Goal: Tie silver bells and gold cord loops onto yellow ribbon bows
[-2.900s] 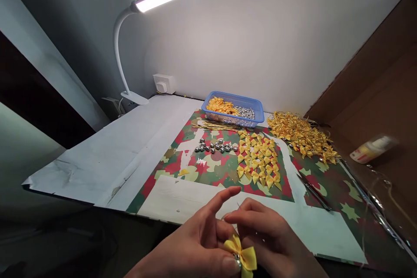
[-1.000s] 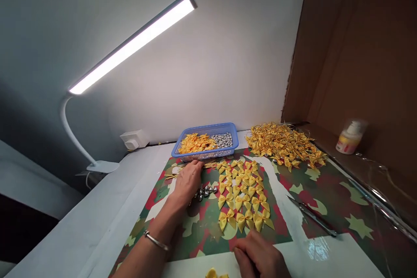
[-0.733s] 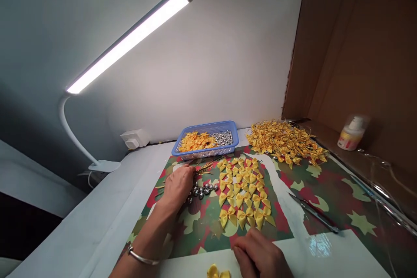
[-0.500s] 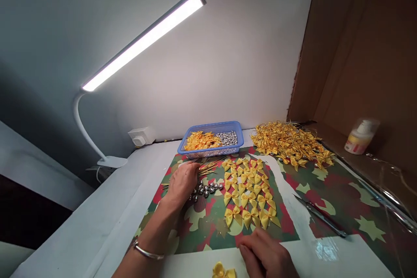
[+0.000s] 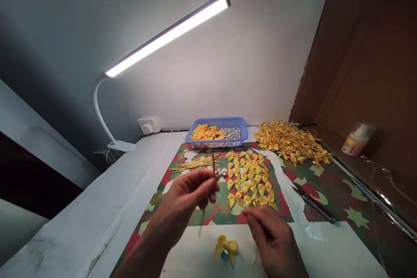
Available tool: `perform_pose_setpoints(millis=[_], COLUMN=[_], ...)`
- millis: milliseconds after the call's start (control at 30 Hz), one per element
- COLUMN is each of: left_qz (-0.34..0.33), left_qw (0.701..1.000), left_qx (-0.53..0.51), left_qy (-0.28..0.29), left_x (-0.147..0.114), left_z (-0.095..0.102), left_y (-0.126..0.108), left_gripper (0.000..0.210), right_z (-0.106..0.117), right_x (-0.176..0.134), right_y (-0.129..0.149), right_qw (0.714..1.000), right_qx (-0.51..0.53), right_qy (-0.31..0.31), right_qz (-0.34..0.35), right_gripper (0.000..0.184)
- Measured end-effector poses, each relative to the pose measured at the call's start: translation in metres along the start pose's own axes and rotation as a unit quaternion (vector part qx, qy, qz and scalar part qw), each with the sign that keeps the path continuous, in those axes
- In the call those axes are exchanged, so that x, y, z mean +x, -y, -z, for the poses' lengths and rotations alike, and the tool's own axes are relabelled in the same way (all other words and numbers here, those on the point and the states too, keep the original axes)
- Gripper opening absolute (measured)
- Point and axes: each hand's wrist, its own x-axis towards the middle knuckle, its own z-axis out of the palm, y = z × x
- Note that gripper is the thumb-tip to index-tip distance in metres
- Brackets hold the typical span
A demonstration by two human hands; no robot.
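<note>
My left hand (image 5: pixel 192 191) is raised over the mat, its thumb and fingers closed on a thin gold cord (image 5: pixel 213 163) that sticks up above them and trails below. Lower right, my right hand (image 5: pixel 273 234) is pinched closed; what lies between its fingertips is too small to make out. Between the hands, on a white surface, rests a yellow ribbon bow (image 5: pixel 230 246) with a silver bell (image 5: pixel 224 253) at its middle. A fine thread (image 5: pixel 250 263) loops from the bow toward my right hand. Silver bells (image 5: pixel 220 174) lie past my left hand, which partly hides them.
Yellow bows (image 5: pixel 250 186) lie in rows on a camouflage mat (image 5: pixel 215 215), beside loose gold cords (image 5: pixel 195 162). Behind are a blue basket (image 5: pixel 216 143) of bows and bells and a heap of corded bows (image 5: pixel 289 141). Scissors (image 5: pixel 312 203), a bottle (image 5: pixel 355 141) and a lamp (image 5: pixel 169 34) stand around.
My left hand has come back from the cords and bells toward me, lifting a gold cord. My right hand stays pinched near the bow. The view has shifted slightly.
</note>
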Motion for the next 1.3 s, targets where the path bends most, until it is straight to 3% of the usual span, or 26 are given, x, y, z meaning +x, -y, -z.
perform_pose_setpoints(millis=[133,300,400,533,600,700,767,867,967,1133,1200,1267,1300], left_qz=[0.063,0.084,0.084,0.043,-0.03,-0.112,-0.094,-0.025,0.045,0.073,0.072,0.1,0.13], left_qw=[0.99,0.981,0.98,0.994,1.0,0.984,0.987,0.991,0.977,0.973,0.983,0.978,0.96], left_qx=[-0.099,-0.128,-0.122,-0.067,0.008,0.09,0.052,-0.084,-0.18,-0.173,-0.147,-0.182,-0.231], left_qy=[0.075,0.123,0.131,0.081,0.003,-0.105,-0.12,-0.106,-0.107,-0.138,-0.089,0.024,0.086], left_x=[-0.049,-0.077,-0.084,-0.093,-0.097,-0.102,-0.104,-0.106,-0.105,-0.102,-0.101,-0.102,-0.103], left_z=[-0.023,-0.035,-0.038,-0.035,-0.031,-0.026,-0.026,-0.03,-0.033,-0.024,-0.02,-0.02,-0.022], left_y=[0.009,0.02,0.028,0.043,0.051,0.06,0.061,0.059,0.055,0.053,0.055,0.058,0.06], left_gripper=[0.03,0.021,0.014,0.012,0.015,0.016,0.014,0.015,0.021,0.023,0.023,0.029,0.032], right_z=[0.008,0.005,0.001,0.003,0.007,0.011,0.01,0.003,-0.006,-0.006,-0.002,0.002,0.004], right_x=[-0.002,-0.001,-0.003,-0.008,-0.01,-0.016,-0.021,-0.029,-0.036,-0.035,-0.03,-0.025,-0.022], right_y=[0.032,0.057,0.055,0.046,0.045,0.049,0.053,0.055,0.052,0.052,0.053,0.054,0.053], right_qw=[0.987,0.971,0.965,0.945,0.935,0.914,0.915,0.946,0.956,0.968,0.949,0.906,0.885], right_qx=[0.109,0.174,0.187,0.246,0.27,0.298,0.281,0.212,0.191,0.189,0.239,0.328,0.371], right_qy=[0.028,0.107,0.115,0.103,0.11,0.143,0.164,0.172,0.182,0.11,0.089,0.09,0.093], right_qz=[-0.115,-0.124,-0.142,-0.188,-0.204,-0.237,-0.238,-0.175,-0.131,-0.125,-0.186,-0.252,-0.266], right_gripper=[0.042,0.024,0.031,0.035,0.035,0.034,0.037,0.04,0.034,0.025,0.028,0.029,0.029])
